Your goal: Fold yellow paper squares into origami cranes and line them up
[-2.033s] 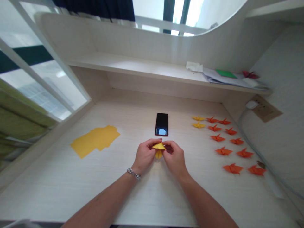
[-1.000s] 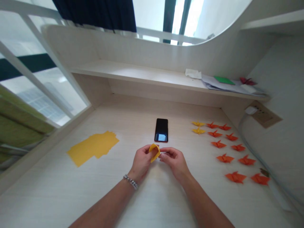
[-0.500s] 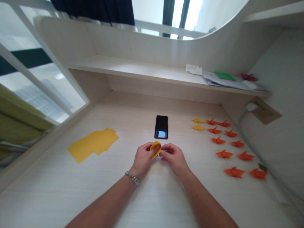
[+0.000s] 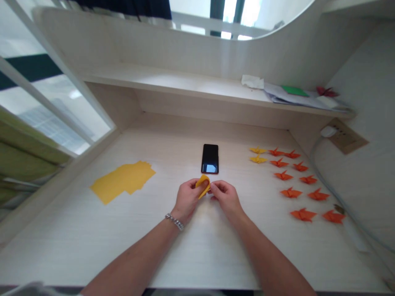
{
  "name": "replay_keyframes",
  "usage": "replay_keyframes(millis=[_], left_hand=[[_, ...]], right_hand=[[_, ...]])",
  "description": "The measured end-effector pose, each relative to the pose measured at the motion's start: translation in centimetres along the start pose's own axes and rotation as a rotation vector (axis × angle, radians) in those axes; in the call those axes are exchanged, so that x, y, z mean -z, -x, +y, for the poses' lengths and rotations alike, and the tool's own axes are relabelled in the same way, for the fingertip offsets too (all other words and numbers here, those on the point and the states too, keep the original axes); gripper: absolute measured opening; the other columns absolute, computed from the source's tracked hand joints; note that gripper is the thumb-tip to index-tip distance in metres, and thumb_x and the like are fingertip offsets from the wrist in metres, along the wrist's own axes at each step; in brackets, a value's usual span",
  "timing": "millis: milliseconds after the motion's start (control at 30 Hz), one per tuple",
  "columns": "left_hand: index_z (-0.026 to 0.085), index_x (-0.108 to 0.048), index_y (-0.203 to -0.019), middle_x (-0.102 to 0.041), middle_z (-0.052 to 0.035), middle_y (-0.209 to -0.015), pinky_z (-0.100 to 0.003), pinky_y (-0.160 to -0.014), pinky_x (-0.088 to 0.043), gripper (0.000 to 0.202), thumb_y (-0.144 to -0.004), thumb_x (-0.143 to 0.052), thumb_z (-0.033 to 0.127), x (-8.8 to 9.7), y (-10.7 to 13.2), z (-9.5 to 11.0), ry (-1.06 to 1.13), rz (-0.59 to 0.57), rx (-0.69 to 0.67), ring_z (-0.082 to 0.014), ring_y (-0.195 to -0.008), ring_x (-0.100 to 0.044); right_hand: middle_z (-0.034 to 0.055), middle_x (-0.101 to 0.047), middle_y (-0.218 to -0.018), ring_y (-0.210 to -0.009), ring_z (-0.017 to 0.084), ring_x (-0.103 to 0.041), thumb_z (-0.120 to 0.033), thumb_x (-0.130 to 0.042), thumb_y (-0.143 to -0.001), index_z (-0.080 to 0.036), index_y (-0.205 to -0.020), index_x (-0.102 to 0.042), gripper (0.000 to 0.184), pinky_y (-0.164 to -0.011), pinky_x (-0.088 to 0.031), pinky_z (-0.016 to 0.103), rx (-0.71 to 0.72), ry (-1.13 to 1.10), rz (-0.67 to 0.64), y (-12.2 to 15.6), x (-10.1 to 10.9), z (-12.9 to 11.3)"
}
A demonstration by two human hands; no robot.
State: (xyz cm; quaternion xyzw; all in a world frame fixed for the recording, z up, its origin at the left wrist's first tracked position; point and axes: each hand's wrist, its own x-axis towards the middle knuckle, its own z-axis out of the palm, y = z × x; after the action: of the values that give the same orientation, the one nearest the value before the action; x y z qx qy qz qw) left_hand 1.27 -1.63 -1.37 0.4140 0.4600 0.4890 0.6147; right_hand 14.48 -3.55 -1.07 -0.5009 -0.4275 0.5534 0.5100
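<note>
Between my two hands is a small piece of yellow paper, bent over into a curve. My left hand grips it, with the thumb pressed on the paper. At its right edge the thumb and fingers of my right hand pinch together on the paper. Just beyond the hands lies a black phone, flat on the desk. Off to the left is a fanned-out stack of yellow paper sheets.
Two yellow paper cranes and several orange paper cranes stand in rows on the right. A grey cable runs from the wall socket along the desk's right side. Papers lie on the shelf behind.
The camera view has tilted down slightly, bringing the desk's front edge into sight. The paper is bent a little further over in my hands, which stay in nearly the same place.
</note>
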Motion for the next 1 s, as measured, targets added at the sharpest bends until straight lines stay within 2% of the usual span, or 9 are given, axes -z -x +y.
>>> replay_keyframes(millis=[200, 367, 500, 633, 800, 900, 1000], left_hand=[[0.012, -0.071, -0.082, -0.069, -0.0048, -0.075, -0.023, -0.062, -0.044, 0.031, -0.069, -0.072, 0.040, 0.3, 0.0, -0.3, -0.104, -0.015, -0.048, -0.0167, -0.070, -0.059], [0.012, -0.073, -0.089, -0.073, -0.0090, -0.087, -0.027, -0.069, -0.048, 0.030, -0.068, -0.073, 0.034, 0.1, 0.1, -0.1, -0.185, 0.023, -0.065, -0.0210, -0.079, -0.064], [0.014, -0.073, -0.093, -0.073, -0.0103, -0.095, -0.029, -0.076, -0.050, 0.027, -0.069, -0.070, 0.024, 0.0, 0.1, 0.0, -0.127, -0.035, -0.042, -0.0220, -0.086, -0.065], [0.013, -0.072, -0.098, -0.072, -0.0109, -0.097, -0.032, -0.083, -0.049, 0.028, -0.072, -0.065, 0.022, -0.2, 0.3, 0.3, -0.028, -0.084, -0.013, -0.0225, -0.091, -0.065], [0.012, -0.070, -0.100, -0.071, -0.0121, -0.097, -0.031, -0.080, -0.049, 0.036, -0.065, -0.074, 0.021, -0.2, 0.4, 0.2, -0.005, -0.128, 0.011, -0.0221, -0.088, -0.065], [0.011, -0.070, -0.098, -0.072, -0.0119, -0.096, -0.030, -0.077, -0.049, 0.037, -0.062, -0.076, 0.019, -0.2, 0.3, 0.0, -0.001, -0.119, 0.043, -0.0216, -0.086, -0.064], [0.012, -0.070, -0.097, -0.072, -0.0105, -0.095, -0.029, -0.076, -0.048, 0.035, -0.063, -0.075, 0.019, -0.1, 0.2, -0.1, 0.017, -0.146, 0.056, -0.0202, -0.084, -0.064]], right_hand=[[0.0033, -0.066, -0.075, -0.068, 0.016, -0.061, -0.036, -0.073, -0.069, -0.016, -0.087, -0.065, 0.029, -0.057, -0.046, 0.024, 0.048, -0.015, 0.010, -0.3, 0.0, 0.3], [0.0039, -0.068, -0.077, -0.067, 0.016, -0.062, -0.033, -0.075, -0.065, -0.016, -0.088, -0.066, 0.030, -0.055, -0.046, 0.024, 0.021, -0.012, 0.010, -0.3, 0.2, -0.2], [0.0061, -0.071, -0.079, -0.069, 0.018, -0.064, -0.033, -0.076, -0.063, -0.015, -0.086, -0.069, 0.030, -0.057, -0.048, 0.026, 0.024, 0.033, 0.017, -0.4, 0.6, -0.5], [0.0079, -0.073, -0.081, -0.074, 0.022, -0.067, -0.033, -0.074, -0.066, -0.015, -0.088, -0.073, 0.029, -0.064, -0.052, 0.031, 0.031, 0.093, 0.043, -0.5, 1.3, -0.7], [0.0086, -0.075, -0.084, -0.079, 0.024, -0.068, -0.028, -0.074, -0.065, -0.016, -0.085, -0.075, 0.024, -0.074, -0.053, 0.035, 0.053, 0.174, 0.067, -0.6, 1.7, -0.7], [0.0082, -0.075, -0.083, -0.078, 0.024, -0.069, -0.026, -0.074, -0.065, -0.016, -0.084, -0.076, 0.022, -0.075, -0.053, 0.035, 0.045, 0.204, 0.073, -0.7, 1.8, -0.6], [0.0073, -0.074, -0.086, -0.079, 0.024, -0.068, -0.026, -0.072, -0.068, -0.018, -0.086, -0.075, 0.020, -0.075, -0.053, 0.035, 0.104, 0.290, 0.062, -0.6, 1.9, -0.8]])
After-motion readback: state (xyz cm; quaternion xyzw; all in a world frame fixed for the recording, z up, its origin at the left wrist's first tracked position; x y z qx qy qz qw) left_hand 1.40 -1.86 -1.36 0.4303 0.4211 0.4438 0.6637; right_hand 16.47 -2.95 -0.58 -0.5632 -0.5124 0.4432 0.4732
